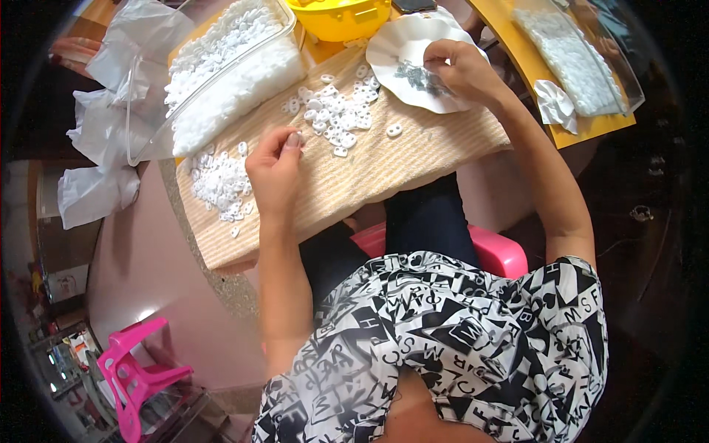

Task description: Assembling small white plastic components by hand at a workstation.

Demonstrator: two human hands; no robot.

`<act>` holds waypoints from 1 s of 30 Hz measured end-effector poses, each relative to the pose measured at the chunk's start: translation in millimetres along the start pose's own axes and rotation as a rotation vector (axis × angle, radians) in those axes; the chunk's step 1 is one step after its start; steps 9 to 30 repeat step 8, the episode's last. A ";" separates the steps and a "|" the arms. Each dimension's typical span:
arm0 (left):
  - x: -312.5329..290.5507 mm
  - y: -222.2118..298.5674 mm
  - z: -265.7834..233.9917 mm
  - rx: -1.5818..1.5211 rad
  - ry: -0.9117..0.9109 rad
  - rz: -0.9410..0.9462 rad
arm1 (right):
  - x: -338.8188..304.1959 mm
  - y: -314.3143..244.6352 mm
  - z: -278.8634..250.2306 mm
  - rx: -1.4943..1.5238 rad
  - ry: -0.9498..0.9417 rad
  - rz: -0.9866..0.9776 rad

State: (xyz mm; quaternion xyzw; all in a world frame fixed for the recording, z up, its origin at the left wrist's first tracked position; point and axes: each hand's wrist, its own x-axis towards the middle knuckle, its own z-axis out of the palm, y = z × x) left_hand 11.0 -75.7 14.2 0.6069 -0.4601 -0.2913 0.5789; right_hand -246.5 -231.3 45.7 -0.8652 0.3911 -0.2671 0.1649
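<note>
My left hand (275, 168) is closed in a pinch above the cloth, with the edge of a small white plastic piece (301, 137) just showing at the thumb. Over a white wavy-rimmed plate (391, 48), my right hand (467, 72) has its fingertips pressed together; what they hold, if anything, is hidden. Small dark grey metal-looking bits (418, 77) lie in that plate under the fingers. Between the hands spreads a loose pile of white two-holed plastic pieces (336, 114). Another heap of white pieces (220, 181) sits left of my left hand. One piece (394, 130) lies apart near the plate.
A striped beige cloth (369, 173) covers the work surface. A clear bin of white pieces (236, 81) stands at the far left, beside white plastic bags (100, 188). A yellow basin (340, 21) is at the back. Another clear bin (572, 63) stands far right, near crumpled white paper (555, 105).
</note>
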 end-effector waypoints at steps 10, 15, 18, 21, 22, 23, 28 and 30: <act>-31.3 2.3 -11.6 -0.582 -0.068 -0.329 | 4.7 4.0 -1.9 0.280 -0.109 0.401; -31.3 2.3 -11.6 -0.582 -0.068 -0.329 | 4.7 4.0 -1.9 0.280 -0.109 0.401; -31.3 2.3 -11.6 -0.582 -0.068 -0.329 | 4.7 4.0 -1.9 0.280 -0.109 0.401; -31.3 2.3 -11.6 -0.582 -0.068 -0.329 | 4.7 4.0 -1.9 0.280 -0.109 0.401; -31.3 2.3 -11.6 -0.582 -0.068 -0.329 | 4.7 4.0 -1.9 0.280 -0.109 0.401; -31.3 2.3 -11.6 -0.582 -0.068 -0.329 | 4.7 4.0 -1.9 0.280 -0.109 0.401; -31.3 2.3 -11.6 -0.582 -0.068 -0.329 | 4.7 4.0 -1.9 0.280 -0.109 0.401; -31.3 2.3 -11.6 -0.582 -0.068 -0.329 | 4.7 4.0 -1.9 0.280 -0.109 0.401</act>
